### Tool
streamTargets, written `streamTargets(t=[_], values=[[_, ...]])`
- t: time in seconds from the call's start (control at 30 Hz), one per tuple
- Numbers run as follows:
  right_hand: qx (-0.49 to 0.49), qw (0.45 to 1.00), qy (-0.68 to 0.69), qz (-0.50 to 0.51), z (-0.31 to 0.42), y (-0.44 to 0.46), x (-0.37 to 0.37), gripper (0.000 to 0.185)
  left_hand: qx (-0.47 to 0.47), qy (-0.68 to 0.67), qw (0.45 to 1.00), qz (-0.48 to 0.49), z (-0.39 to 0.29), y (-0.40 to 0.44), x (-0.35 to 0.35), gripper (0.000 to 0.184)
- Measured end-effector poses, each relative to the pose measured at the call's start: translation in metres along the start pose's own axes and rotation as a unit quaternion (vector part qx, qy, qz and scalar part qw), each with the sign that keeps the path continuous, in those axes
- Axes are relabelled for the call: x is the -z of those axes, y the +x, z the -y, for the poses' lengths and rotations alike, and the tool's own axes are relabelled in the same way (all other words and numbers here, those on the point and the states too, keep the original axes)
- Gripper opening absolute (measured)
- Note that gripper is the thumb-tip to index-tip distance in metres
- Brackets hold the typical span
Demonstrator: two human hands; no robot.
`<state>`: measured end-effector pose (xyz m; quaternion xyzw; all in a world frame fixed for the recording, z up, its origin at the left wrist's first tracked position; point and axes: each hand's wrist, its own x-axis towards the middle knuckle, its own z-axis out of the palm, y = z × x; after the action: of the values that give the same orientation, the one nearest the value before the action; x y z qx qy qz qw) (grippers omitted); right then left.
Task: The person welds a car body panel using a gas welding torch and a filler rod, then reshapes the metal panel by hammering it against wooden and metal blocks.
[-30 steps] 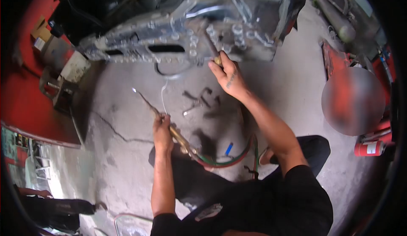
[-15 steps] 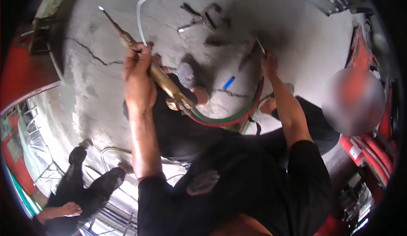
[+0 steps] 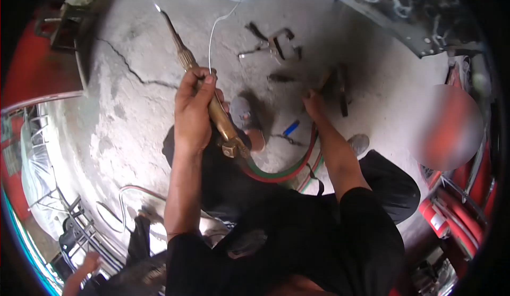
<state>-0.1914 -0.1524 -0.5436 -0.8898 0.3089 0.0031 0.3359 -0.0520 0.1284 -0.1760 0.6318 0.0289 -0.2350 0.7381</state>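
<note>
My left hand [image 3: 194,107] is wrapped around the body of a brass gas welding torch [image 3: 219,116]. The torch nozzle slants up and left, ending in a bright tip. A thin pale wire [image 3: 212,38] runs up from beside my left thumb. Green and red hoses [image 3: 276,178] curve from the torch's rear towards my right forearm. Low over the floor, my right hand [image 3: 314,104] is closed around a slim, tan, blurred object [image 3: 325,79] whose kind I cannot tell. Beside it lies a dark, long-handled tool [image 3: 343,96]. A locking C-clamp [image 3: 284,43] rests farther up the floor.
A blue lighter-like piece [image 3: 291,128] lies between my shoes. A metal panel with round holes [image 3: 398,3] is at the upper right, and red cylinders [image 3: 443,221] are at the right. Another person's hand [image 3: 90,262] shows at the lower left, near metal racks.
The torch and my left hand have shifted right and slightly down in view. My right hand has gone down and left. The other person has moved lower.
</note>
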Motion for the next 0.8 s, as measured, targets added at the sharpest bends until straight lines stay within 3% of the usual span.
streamTargets(t=[0.03, 0.1, 0.17, 0.3, 0.37, 0.43, 0.5, 0.57, 0.63, 0.7, 0.77, 0.8], values=[[-0.009, 1.0, -0.007, -0.014, -0.018, -0.005, -0.017, 0.046, -0.003, -0.023, 0.999, -0.049, -0.004, -0.003, -0.009, 0.014], [-0.029, 0.998, 0.031, -0.037, -0.03, -0.012, -0.016, 0.038, 0.003, -0.021, 0.998, -0.057, -0.003, -0.002, -0.006, 0.017], [-0.004, 0.997, 0.053, -0.064, -0.017, -0.031, 0.011, 0.044, -0.001, -0.007, 0.998, -0.057, -0.004, -0.002, -0.01, 0.015], [0.112, 0.972, 0.179, -0.102, 0.089, -0.083, 0.171, 0.057, -0.034, -0.026, 0.999, 0.001, 0.006, -0.004, -0.01, 0.007], [0.158, 0.942, 0.276, -0.105, 0.166, -0.103, 0.265, 0.046, -0.043, -0.024, 0.999, 0.02, 0.011, 0.001, -0.004, 0.005], [0.286, 0.924, 0.122, -0.224, 0.194, -0.1, 0.337, 0.049, -0.04, -0.012, 0.998, 0.047, 0.018, 0.003, 0.003, 0.005], [0.385, 0.884, -0.02, -0.265, 0.244, -0.11, 0.427, 0.047, -0.062, -0.026, 0.997, 0.034, 0.014, -0.002, -0.008, 0.004], [0.397, 0.838, -0.22, -0.303, 0.29, -0.103, 0.488, 0.046, -0.059, -0.018, 0.997, 0.038, 0.014, 0.001, -0.01, 0.004], [0.427, 0.78, -0.316, -0.332, 0.296, -0.044, 0.537, 0.047, -0.05, -0.018, 0.998, 0.032, 0.013, -0.008, -0.017, 0.004], [0.405, 0.768, -0.406, -0.286, 0.261, -0.037, 0.609, 0.043, -0.062, -0.049, 0.996, 0.029, 0.008, -0.006, -0.008, 0.004], [0.454, 0.788, -0.326, -0.258, 0.202, -0.035, 0.643, 0.042, -0.07, -0.039, 0.997, 0.016, 0.01, -0.007, 0.009, 0.004], [0.436, 0.785, -0.357, -0.259, 0.228, -0.037, 0.637, 0.042, -0.072, -0.034, 0.997, -0.005, 0.009, -0.002, 0.014, 0.004]])
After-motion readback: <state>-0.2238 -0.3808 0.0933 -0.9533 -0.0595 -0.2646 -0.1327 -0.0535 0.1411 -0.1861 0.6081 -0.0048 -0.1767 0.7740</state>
